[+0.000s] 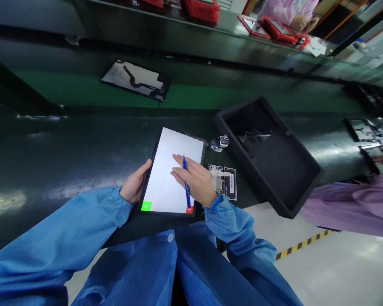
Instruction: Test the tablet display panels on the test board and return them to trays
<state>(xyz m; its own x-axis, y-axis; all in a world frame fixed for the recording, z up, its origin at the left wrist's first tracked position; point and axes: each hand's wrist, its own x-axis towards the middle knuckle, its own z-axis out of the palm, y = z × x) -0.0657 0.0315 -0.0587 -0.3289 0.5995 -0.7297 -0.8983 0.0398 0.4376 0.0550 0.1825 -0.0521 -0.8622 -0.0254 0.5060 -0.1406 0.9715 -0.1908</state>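
Tucking blue pen (187,193) between loosely extended fingers, right hand (199,182) sits over lit screen (166,170); contact unclear. Left hand (135,180) grips screen's left border, likely steadying it near bench (83,144) front. Board (230,180), counter (222,142), overhanging black tray (277,165) crowd rightward; leftward looks roomier.

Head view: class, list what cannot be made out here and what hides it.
All in the head view:
Left hand: most fingers, hidden behind the lit panel.
Panel's face: partly covered by the right hand and blue pen.
Green square: lettering, too small.
Barcode label: print, too small.
Lilac-clad co-worker at right: cut off by the right edge.
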